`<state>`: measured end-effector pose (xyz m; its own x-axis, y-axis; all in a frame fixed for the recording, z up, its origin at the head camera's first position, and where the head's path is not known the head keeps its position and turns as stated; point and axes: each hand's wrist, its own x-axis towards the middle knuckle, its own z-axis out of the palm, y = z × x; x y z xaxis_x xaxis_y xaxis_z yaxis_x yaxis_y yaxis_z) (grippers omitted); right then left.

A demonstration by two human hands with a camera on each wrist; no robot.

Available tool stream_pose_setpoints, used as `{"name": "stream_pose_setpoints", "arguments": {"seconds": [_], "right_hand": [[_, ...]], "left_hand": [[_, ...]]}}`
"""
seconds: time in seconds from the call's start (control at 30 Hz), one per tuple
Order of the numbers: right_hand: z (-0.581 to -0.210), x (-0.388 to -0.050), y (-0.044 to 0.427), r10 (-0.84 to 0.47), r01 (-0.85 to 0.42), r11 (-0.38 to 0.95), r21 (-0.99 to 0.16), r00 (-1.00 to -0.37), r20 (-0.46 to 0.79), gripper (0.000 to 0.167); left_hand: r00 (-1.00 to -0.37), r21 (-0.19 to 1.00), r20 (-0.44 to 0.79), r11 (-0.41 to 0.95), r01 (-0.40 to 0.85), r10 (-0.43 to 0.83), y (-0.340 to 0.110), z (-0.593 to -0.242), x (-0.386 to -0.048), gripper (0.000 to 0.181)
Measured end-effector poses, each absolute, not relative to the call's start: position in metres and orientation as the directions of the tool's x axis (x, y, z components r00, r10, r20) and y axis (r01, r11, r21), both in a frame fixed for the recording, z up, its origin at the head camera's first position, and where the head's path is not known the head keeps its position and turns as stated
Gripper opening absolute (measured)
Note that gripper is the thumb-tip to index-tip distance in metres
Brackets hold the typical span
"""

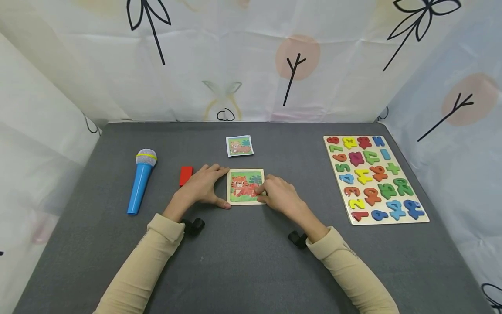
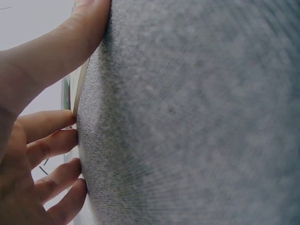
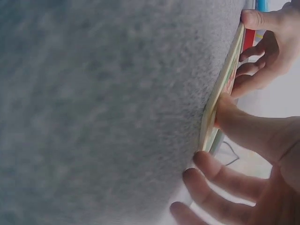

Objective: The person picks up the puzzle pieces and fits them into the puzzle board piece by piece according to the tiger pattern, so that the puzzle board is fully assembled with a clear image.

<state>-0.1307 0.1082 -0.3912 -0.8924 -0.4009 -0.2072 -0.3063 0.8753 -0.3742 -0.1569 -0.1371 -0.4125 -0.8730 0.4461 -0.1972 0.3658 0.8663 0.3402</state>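
Observation:
A small square picture puzzle (image 1: 242, 198) with a pale wooden border and an orange tiger lies flat on the grey table. My left hand (image 1: 204, 185) rests at its left edge, thumb and fingers spread apart. In the left wrist view these fingers (image 2: 56, 140) are beside the puzzle's edge. My right hand (image 1: 281, 194) is at the puzzle's right side, with thumb and a fingertip close together on the picture. The right wrist view shows the thumb (image 3: 229, 112) on top of the board; whether it presses or pinches a piece is hidden. Behind lies a matching tiger card (image 1: 240, 146).
A red block (image 1: 186, 175) lies just behind my left wrist. Farther left is a blue toy microphone (image 1: 140, 183). At the right lies a board of colourful numbers and letters (image 1: 374, 179). White patterned cloth (image 1: 251, 56) hangs behind the table.

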Motion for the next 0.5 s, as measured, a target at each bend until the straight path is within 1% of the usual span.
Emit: {"name": "stream_pose_setpoints", "arguments": {"seconds": [0.1, 0.27, 0.5], "right_hand": [[-0.3911, -0.1309, 0.1077, -0.384, -0.285, 0.884, -0.369, -0.894, -0.23, 0.022], [-0.3916, -0.1335, 0.1104, -0.38, -0.266, 0.874, -0.407, -0.895, -0.231, 0.022], [-0.3934, -0.1365, 0.112, -0.409, -0.298, 0.861, -0.413, -0.887, -0.213, 0.024]], "left_hand": [[-0.871, 0.343, -0.197, 0.864, 0.368, 0.449, -0.1365, -0.4138, -0.1571, 0.112], [-0.871, 0.341, -0.2, 0.865, 0.368, 0.449, -0.1365, -0.4141, -0.1572, 0.112], [-0.873, 0.335, -0.206, 0.87, 0.363, 0.443, -0.1384, -0.413, -0.1586, 0.112]]}}
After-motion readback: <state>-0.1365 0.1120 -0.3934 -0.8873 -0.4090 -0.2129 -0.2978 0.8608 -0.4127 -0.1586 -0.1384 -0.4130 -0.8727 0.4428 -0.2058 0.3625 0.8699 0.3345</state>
